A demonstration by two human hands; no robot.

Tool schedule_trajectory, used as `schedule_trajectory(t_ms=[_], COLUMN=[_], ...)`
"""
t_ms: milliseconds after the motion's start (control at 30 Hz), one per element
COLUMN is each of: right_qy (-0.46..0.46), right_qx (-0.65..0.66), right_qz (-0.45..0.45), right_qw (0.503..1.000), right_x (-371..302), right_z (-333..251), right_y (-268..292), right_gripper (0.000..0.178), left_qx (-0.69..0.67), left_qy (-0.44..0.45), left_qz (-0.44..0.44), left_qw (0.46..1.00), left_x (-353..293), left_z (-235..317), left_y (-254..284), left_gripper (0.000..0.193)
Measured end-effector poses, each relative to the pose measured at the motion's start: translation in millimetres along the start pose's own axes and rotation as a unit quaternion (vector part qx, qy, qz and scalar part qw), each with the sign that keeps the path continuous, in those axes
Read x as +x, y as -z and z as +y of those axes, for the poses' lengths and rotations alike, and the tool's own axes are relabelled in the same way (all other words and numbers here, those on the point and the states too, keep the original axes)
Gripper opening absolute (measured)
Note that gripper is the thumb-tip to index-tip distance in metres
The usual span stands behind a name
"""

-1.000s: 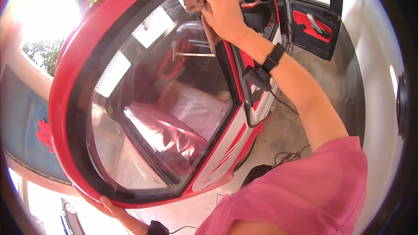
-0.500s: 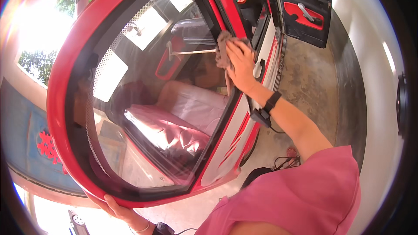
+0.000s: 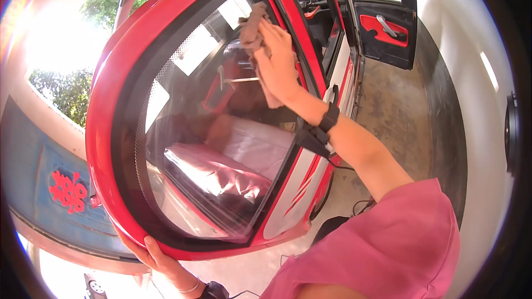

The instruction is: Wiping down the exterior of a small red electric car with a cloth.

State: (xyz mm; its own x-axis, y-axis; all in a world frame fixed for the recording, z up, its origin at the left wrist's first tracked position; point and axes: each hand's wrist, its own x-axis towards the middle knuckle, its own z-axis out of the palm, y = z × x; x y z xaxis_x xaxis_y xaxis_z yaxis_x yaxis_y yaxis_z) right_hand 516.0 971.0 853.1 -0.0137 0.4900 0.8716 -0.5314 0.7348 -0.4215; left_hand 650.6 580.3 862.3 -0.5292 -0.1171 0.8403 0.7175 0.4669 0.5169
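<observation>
Perhaps fleecy cloth point(image 3: 254, 29), bunched under right hand point(image 3: 279, 69), glass point(image 3: 194, 111)

Sign: red cut-out character point(image 3: 67, 192) | On: blue panel point(image 3: 33, 160)

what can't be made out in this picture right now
All in the head view:
- Palm of the right hand: hidden by the back of the hand.
- Fingertips of the left hand: hidden behind the red frame.
- Most of the dark car: cut off by the lower edge.
- Outdoors, upper left: washed out by glare.
</observation>
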Motion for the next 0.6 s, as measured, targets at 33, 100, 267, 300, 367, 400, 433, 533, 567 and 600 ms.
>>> schedule_trajectory(t_ms=[33, 100, 267, 300, 367, 400, 433, 533, 567, 600], right_qy=[0.025, 0.085, 0.211, 0.275, 0.319, 0.364, 0.367, 0.256, 0.214, 0.169], right_qx=[0.003, 0.015, 0.053, 0.064, 0.073, 0.084, 0.076, 0.027, 0.005, -0.018], right_qz=[-0.011, -0.029, -0.157, -0.206, -0.183, -0.163, -0.171, -0.128, -0.103, -0.077], right_qw=[1.0, 0.996, 0.963, 0.937, 0.927, 0.913, 0.911, 0.958, 0.971, 0.982], right_x=[-5, -17, -61, -63, -57, -54, -49, -29, -20, -12], right_z=[-12, -38, -108, -110, -92, -82, -71, -29, -13, 2], right_y=[1, 2, 14, 15, 11, 6, 8, 9, 11, 14], right_gripper=[0.049, 0.05, 0.049, 0.049, 0.046, 0.044, 0.043, 0.04, 0.043, 0.046], left_qx=[0.001, -0.014, -0.006, -0.004, 0.001, 0.002, 0.006, 0.003, -0.006, -0.005], left_qy=[-0.003, 0.007, 0.014, 0.017, 0.025, 0.023, 0.04, 0.063, 0.068, 0.07], left_qz=[-0.001, 0.005, 0.014, 0.018, 0.028, 0.029, 0.04, 0.056, 0.059, 0.057], left_qw=[1.0, 1.0, 1.0, 1.0, 0.999, 0.999, 0.998, 0.996, 0.996, 0.996], left_x=[0, -1, -3, -2, -4, -4, -7, -7, -7, -7], left_z=[-1, -2, -5, -7, -6, -2, 5, 14, 15, 15], left_y=[-1, -4, 2, 4, 5, 2, -1, -9, -12, -13], left_gripper=[0.06, 0.06, 0.06, 0.06, 0.062, 0.062, 0.063, 0.064, 0.065, 0.065])
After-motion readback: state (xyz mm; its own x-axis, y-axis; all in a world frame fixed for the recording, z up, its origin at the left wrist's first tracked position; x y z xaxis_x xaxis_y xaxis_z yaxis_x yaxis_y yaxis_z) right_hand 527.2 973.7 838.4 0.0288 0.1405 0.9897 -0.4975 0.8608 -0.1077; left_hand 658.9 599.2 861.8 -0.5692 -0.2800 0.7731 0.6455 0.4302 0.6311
